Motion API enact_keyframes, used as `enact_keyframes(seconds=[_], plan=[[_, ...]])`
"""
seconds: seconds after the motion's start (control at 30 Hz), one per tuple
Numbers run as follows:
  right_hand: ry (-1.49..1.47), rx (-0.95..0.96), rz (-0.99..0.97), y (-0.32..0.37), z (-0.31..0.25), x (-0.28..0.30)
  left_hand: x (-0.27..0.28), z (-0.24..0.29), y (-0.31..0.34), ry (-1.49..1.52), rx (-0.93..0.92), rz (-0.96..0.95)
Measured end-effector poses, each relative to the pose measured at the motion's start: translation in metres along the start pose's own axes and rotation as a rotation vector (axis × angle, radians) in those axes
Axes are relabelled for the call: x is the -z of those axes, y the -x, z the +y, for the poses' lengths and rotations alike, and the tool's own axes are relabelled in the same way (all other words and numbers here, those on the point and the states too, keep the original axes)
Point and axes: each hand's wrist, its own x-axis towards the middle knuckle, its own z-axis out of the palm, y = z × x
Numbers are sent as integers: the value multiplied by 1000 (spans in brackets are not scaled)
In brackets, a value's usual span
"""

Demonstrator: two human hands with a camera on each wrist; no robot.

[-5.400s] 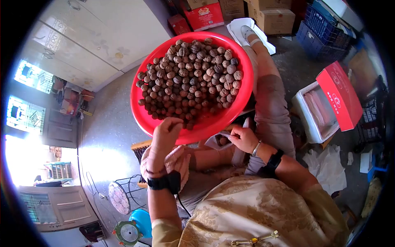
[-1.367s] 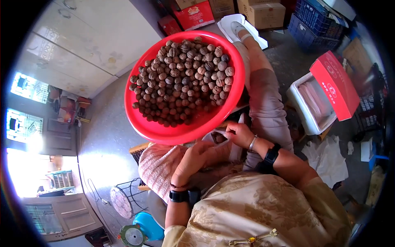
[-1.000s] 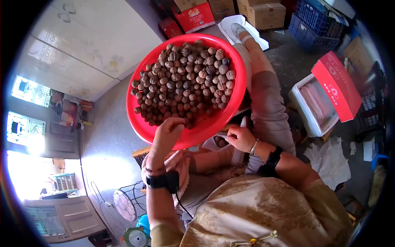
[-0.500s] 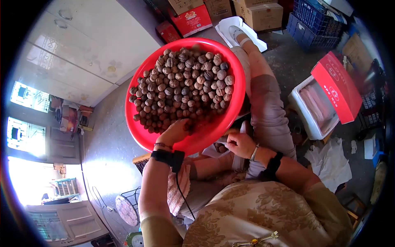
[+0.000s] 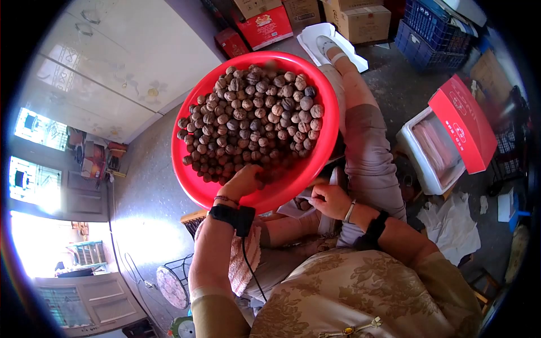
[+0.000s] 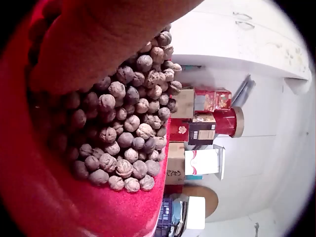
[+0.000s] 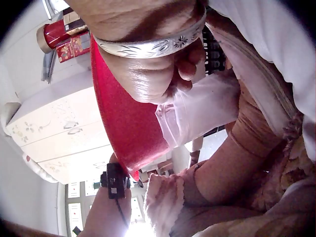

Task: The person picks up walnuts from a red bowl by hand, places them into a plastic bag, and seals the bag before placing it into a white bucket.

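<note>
A red basin point(image 5: 329, 121) holds a heap of walnuts point(image 5: 239, 112). My left hand point(image 5: 244, 180) reaches over the near rim into the basin, at the near edge of the heap. In the left wrist view the left hand point(image 6: 94, 44) lies over walnuts point(image 6: 132, 123); its fingertips are hidden, so I cannot tell what they hold. My right hand point(image 5: 332, 201) is outside the rim, its curled fingers pinching the edge of a clear plastic bag point(image 5: 290, 209) with walnuts inside. The right wrist view shows that hand point(image 7: 153, 79) at the bag's mouth point(image 7: 170, 121).
A pink towel point(image 5: 243, 259) lies over the lap, beside a brush point(image 5: 193, 217). A white foam box point(image 5: 408, 135) with a red lid point(image 5: 465, 124) stands on the right. Cartons point(image 5: 366, 23) and blue crates point(image 5: 425, 48) are at the back. A round-seated stool point(image 5: 172, 287) is lower left.
My left hand has moved from beside the bag to over the near rim, then farther in to the walnuts. My right hand has stayed at the bag's edge.
</note>
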Motion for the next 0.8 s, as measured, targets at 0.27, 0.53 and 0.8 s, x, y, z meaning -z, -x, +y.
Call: enact_keyframes(seconds=[0.27,0.53,0.8], plan=[[-9,11,-2,0,1,0,-3,12,1,61,-120,-107],[-12,-16,-30,-1,-3,1,-13,5,-1,50,-137,-46],[14,57,18,-1,-1,-1,-7,16,-1,138,-59,-210]])
